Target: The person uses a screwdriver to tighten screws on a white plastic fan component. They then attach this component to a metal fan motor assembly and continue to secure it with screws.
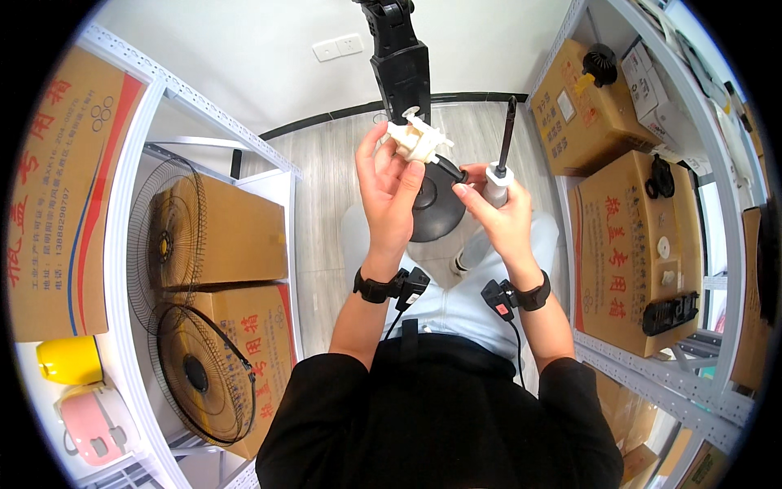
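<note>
My left hand (387,196) is closed around a cream-white plastic gear housing (418,142), with a small round disc sticking up at its top. A short black rod (450,169) runs from the housing toward my right hand (507,224), whose thumb and forefinger pinch its end. That same hand holds a screwdriver (507,134) with a pale grey handle in its palm, the dark shaft pointing up and away from me. Whether the rod is fixed in the housing or only touches it, I cannot tell.
Behind my hands stands a black post (401,77) on a round black base (437,208). On the left, a metal rack holds cardboard boxes and wire fan guards (167,244). Boxes on the right carry small black and white parts, including a black grille piece (670,314).
</note>
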A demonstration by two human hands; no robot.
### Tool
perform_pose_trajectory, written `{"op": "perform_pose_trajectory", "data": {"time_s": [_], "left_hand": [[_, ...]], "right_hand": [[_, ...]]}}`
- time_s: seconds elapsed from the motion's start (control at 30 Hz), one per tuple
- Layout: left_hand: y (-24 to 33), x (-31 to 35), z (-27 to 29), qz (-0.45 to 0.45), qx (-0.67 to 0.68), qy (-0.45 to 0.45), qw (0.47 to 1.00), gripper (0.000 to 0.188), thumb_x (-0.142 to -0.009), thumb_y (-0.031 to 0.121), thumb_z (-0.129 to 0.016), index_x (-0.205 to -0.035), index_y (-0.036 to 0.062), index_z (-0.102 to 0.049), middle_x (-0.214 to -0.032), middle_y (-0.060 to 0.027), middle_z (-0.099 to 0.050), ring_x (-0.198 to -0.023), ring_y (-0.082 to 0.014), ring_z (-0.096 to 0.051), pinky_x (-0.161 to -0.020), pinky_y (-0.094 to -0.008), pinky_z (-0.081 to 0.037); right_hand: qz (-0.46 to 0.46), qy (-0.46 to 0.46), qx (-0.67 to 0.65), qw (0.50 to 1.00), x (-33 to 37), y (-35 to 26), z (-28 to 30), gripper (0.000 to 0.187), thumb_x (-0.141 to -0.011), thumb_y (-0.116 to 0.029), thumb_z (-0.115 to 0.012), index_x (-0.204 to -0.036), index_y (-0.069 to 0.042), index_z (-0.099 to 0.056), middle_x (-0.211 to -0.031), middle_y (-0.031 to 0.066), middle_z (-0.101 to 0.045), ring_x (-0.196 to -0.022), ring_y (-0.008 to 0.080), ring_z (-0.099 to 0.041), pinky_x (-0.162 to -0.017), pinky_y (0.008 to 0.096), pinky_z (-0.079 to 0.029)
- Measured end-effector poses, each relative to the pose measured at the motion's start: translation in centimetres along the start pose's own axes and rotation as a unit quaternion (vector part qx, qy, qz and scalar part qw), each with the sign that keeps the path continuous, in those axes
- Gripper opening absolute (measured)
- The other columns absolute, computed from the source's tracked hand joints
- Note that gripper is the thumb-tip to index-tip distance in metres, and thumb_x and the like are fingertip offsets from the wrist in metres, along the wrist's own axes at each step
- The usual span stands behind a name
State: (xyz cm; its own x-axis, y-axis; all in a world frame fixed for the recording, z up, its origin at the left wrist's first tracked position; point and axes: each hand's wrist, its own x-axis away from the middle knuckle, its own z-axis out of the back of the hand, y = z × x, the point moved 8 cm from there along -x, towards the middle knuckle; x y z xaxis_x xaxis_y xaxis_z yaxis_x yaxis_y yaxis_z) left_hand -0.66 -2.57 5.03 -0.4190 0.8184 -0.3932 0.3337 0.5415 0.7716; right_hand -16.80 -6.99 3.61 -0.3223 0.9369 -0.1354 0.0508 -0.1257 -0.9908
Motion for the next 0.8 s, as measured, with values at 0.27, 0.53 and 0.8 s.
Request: {"op": "perform_pose_trajectory", "data": {"time_s": [0.27,0.53,0.8], "left_hand": [[0.1,0.0,0.7,0.002,0.027,0.028,0.999,0.065,-0.091,0.000,-0.061,-0.145,0.0061,-0.026,-0.137,-0.0203,-0.045,-0.125,-0.0246,-0.049,-0.102,-0.0334,-0.043],[0.3,0.2,0.4,-0.002,0.013,0.015,1.000,0.074,-0.090,0.001,-0.064,-0.148,0.0065,-0.019,-0.140,-0.0205,-0.042,-0.127,-0.0259,-0.047,-0.103,-0.0346,-0.041],[1.7,0.5,-1.0,-0.071,-0.084,-0.028,0.994,0.084,-0.087,-0.003,-0.065,-0.151,0.0074,-0.011,-0.141,-0.0240,-0.038,-0.129,-0.0310,-0.045,-0.106,-0.0421,-0.041]], "right_hand": [[-0.001,0.000,-0.022,1.000,0.1,0.0,0.0,0.027,-0.081,-0.011,-0.078,-0.104,0.000,-0.068,-0.089,0.0031,-0.068,-0.081,0.0085,-0.062,-0.074,0.0248,-0.051],[0.014,-0.006,0.000,1.000,0.1,-0.4,0.1,0.027,-0.082,-0.010,-0.077,-0.105,0.000,-0.068,-0.087,0.0024,-0.068,-0.080,0.0081,-0.062,-0.071,0.0239,-0.050],[-0.044,-0.014,-0.036,0.998,-0.2,1.1,0.1,0.029,-0.084,-0.012,-0.076,-0.109,-0.001,-0.068,-0.086,0.0011,-0.066,-0.073,0.0061,-0.058,-0.063,0.0214,-0.047]]}}
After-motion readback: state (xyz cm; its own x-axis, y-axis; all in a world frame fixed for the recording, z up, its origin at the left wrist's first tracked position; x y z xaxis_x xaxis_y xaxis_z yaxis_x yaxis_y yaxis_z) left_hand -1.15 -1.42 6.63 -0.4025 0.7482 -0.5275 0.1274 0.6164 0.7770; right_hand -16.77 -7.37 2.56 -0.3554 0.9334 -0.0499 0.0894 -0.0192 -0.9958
